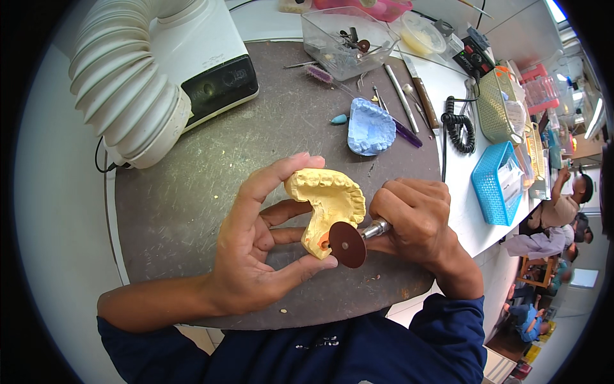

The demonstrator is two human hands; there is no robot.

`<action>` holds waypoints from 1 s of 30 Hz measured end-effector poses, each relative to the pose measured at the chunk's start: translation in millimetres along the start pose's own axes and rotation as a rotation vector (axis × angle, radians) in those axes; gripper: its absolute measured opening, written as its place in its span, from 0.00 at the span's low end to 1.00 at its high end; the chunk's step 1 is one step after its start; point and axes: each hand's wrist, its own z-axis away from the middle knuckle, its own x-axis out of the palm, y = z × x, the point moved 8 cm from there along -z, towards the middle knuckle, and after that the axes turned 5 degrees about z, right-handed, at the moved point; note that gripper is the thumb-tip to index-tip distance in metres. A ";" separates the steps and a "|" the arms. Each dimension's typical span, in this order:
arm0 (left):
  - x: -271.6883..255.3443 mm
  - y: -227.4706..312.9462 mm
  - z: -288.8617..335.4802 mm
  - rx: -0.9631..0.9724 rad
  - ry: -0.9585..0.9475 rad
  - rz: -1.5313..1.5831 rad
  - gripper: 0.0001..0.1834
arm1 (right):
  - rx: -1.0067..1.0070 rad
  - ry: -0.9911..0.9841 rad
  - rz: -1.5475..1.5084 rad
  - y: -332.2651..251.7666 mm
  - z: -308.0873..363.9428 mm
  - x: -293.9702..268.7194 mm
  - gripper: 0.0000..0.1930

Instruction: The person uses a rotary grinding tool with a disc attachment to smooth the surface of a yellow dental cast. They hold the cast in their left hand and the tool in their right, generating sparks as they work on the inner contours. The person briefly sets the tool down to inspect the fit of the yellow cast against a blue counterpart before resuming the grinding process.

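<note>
My left hand (256, 237) grips a yellow plaster dental cast (339, 198) by its two ends, thumb below and fingertips above. The cast is horseshoe-shaped with a row of teeth along its curve. In my right hand (412, 214) is a rotary handpiece (376, 228), its metal nose pointing left. A round brown cutting disc (349, 246) is mounted on it, in front of the cast's lower end. Whether the disc touches the cast I cannot tell. Beside the disc, a small orange-red patch (324, 242) shows on the cast.
A blue dental cast (372, 128) lies beyond my hands on the dark work mat (192, 211). Farther back are a clear plastic box (348, 48) of small parts, a knife (422, 96) and slim tools. A ribbed white hose (128, 83) stands left, a blue basket (495, 185) right.
</note>
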 end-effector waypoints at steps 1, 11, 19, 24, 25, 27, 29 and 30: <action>0.2 -0.2 -0.1 -0.005 0.002 0.001 0.50 | -0.001 -0.002 0.000 -0.1 0.1 0.0 0.26; 0.1 -1.3 -0.5 -0.038 -0.045 -0.044 0.54 | -0.014 0.013 0.005 -0.7 0.2 1.2 0.25; -1.2 -2.1 0.3 -0.014 -0.020 -0.037 0.53 | 0.015 0.003 -0.010 1.4 0.1 -0.1 0.25; -1.2 -1.8 0.4 -0.022 -0.017 -0.040 0.53 | 0.014 -0.004 -0.004 1.1 -0.1 0.7 0.26; -1.2 -1.9 0.4 -0.024 -0.018 -0.041 0.53 | 0.012 -0.004 -0.001 1.1 0.3 1.0 0.26; -1.4 -2.1 0.2 -0.029 -0.020 -0.042 0.53 | 0.008 0.002 0.004 0.6 0.6 1.4 0.26; -1.3 -2.0 0.2 -0.030 -0.021 -0.044 0.53 | 0.004 0.006 0.006 0.2 0.6 1.4 0.25; -1.1 -2.0 0.2 -0.030 -0.022 -0.044 0.53 | 0.002 0.007 0.004 0.0 0.4 1.2 0.25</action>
